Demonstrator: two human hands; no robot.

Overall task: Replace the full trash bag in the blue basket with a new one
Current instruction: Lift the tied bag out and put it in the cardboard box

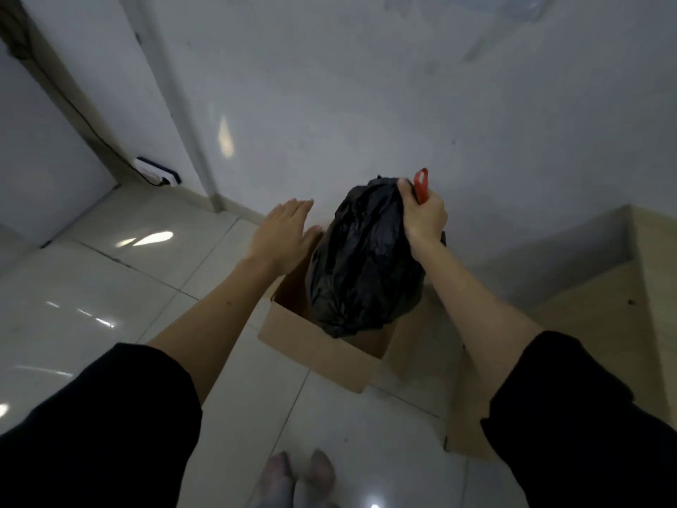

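A full black trash bag hangs over an open cardboard box on the floor, its lower end just inside the box opening. My right hand grips the bag's gathered top together with its red drawstring. To the left of the bag, my left hand is flat and open, fingers apart, above the box's far left corner and holding nothing. The blue basket is not in view.
A white wall rises right behind the box. A light wooden shelf unit stands at the right. At the left, a white power strip with a black cable lies beside a door frame. My feet stand on glossy white tiles.
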